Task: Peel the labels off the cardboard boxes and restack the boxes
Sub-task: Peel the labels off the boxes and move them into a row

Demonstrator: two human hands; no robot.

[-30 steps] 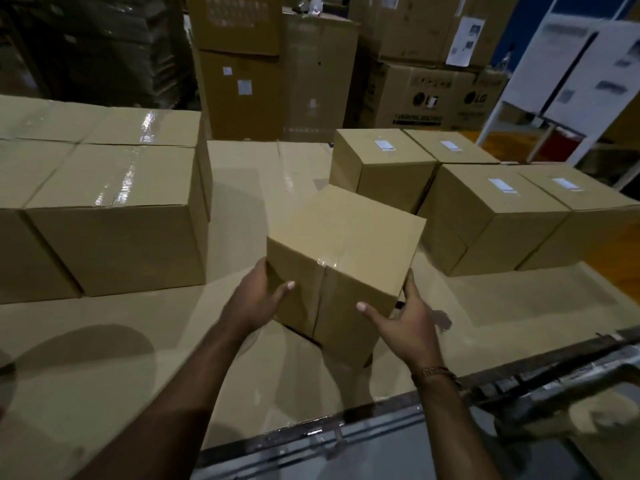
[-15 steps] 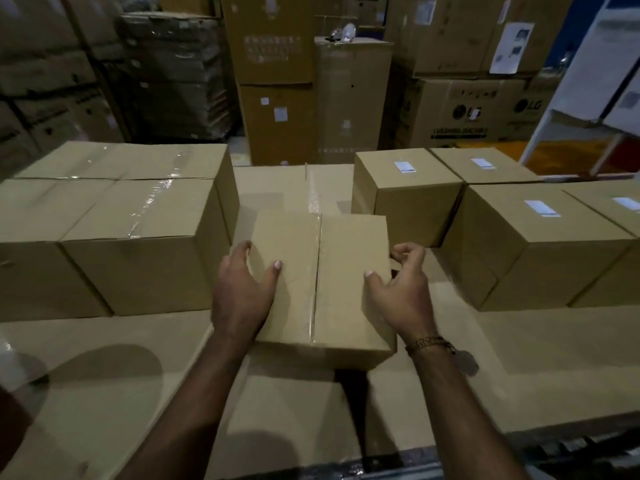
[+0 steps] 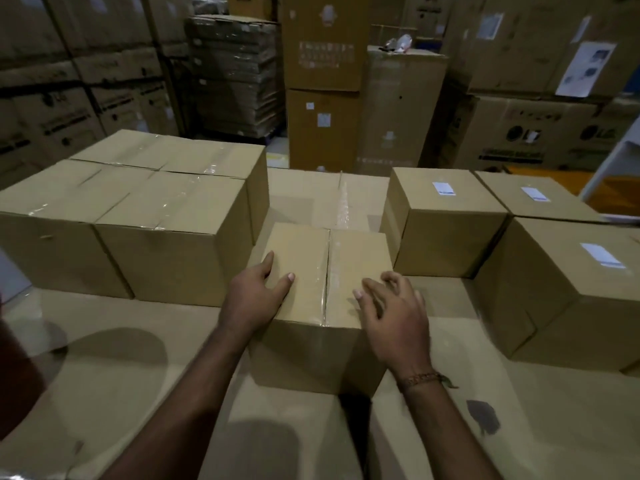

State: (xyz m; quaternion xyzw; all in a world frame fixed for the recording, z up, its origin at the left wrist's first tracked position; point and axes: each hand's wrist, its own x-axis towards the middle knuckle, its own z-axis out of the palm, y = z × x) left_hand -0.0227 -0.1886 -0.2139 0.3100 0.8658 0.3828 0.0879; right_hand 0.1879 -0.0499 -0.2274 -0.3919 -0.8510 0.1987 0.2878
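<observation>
Amid warehouse stacks point(image 3: 325, 81), a cardboard-covered desk point(image 3: 104, 375) carries taped boxes point(image 3: 166, 216) left, labelled boxes point(image 3: 446, 220) right.
Between them sits a plain box point(image 3: 325, 306); left hand point(image 3: 254, 297) lies flat on top, right hand point(image 3: 394, 317) hovers, fingers loose.

Middle box point(image 3: 325, 289) between unlabelled boxes point(image 3: 138, 216) and labelled boxes point(image 3: 446, 216).

centre box point(image 3: 325, 271) upright, taped seam up | left hand point(image 3: 254, 299) flat on its top at 9 o'clock | right hand point(image 3: 394, 313) fingers loose at 3 o'clock | labelled boxes point(image 3: 446, 216) at 2 o'clock
</observation>
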